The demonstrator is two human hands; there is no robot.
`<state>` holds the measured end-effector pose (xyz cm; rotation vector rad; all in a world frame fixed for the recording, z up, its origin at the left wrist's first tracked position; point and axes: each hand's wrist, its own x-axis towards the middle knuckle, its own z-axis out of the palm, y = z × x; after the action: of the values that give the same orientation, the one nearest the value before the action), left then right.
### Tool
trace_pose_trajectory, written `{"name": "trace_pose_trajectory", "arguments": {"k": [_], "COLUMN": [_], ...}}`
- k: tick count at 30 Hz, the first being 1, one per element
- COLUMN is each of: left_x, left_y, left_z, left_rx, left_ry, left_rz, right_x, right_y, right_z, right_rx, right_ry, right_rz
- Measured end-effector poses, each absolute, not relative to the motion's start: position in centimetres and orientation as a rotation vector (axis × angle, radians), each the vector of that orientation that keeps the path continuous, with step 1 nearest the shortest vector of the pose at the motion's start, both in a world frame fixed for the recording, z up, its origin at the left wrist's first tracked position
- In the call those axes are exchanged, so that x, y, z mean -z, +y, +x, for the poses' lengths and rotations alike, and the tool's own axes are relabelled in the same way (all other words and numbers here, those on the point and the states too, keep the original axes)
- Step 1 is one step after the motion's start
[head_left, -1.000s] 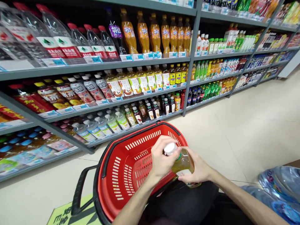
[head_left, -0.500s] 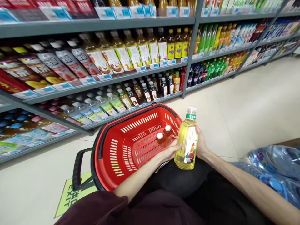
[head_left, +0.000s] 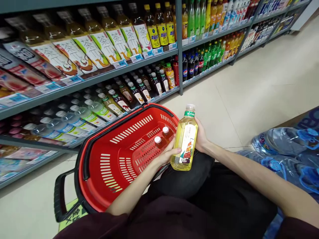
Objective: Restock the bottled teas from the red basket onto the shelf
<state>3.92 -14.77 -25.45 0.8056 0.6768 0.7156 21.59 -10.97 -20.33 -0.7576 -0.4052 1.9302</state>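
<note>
A clear bottle of yellow tea drink [head_left: 183, 137], with a white cap and green neck band, is held upright and slightly tilted between both hands. My left hand [head_left: 167, 153] grips its lower left side, thumb across the front label. On the right side, my right hand [head_left: 200, 136] is closed round the bottle, with most of its fingers hidden behind it. Just left of the hands stands a red shopping basket [head_left: 97, 146] with a black rim and handle. Inside it are two white-capped bottles of reddish-brown drink, a nearer one [head_left: 159, 142] and a farther one [head_left: 166, 133].
Grey shelves [head_left: 147, 59] packed with drink bottles run along the far side. Large wrapped water bottles [head_left: 276, 141] lie on the right. Pale floor tiles [head_left: 239, 99] stretch between them. A green floor sign [head_left: 74, 212] shows partly under the basket handle.
The view has swung right and come nearer the shelves, so shelves and basket sit further left in the picture. Both hands still hold the bottle, its label a little clearer.
</note>
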Motion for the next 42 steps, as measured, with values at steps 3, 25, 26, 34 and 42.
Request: {"name": "trace_pose_trajectory", "arguments": {"k": [3, 25, 26, 34, 42], "left_x": [25.6, 27.8, 28.0, 26.2, 24.6], "left_y": [-14.5, -14.0, -14.0, -14.3, -14.4], "left_z": [4.0, 4.3, 4.3, 4.5, 4.6], "left_rx": [-0.690, -0.701, -0.704, -0.696, -0.677], "left_ry": [0.691, 0.594, 0.608, 0.604, 0.601], "left_rz": [0.782, 0.733, 0.733, 0.735, 0.714], "right_x": [20.5, 20.8, 20.8, 21.0, 20.6], "right_y": [-10.9, -10.8, -10.8, -10.8, -10.6], "right_z": [21.5, 21.4, 21.4, 21.6, 21.4], "right_rx": [-1.934, -1.973, -1.966, -1.980, -1.928], "right_ry": [-0.367, -0.316, -0.316, -0.333, -0.329], "right_rz": [-0.770, -0.771, -0.781, -0.769, -0.830]}}
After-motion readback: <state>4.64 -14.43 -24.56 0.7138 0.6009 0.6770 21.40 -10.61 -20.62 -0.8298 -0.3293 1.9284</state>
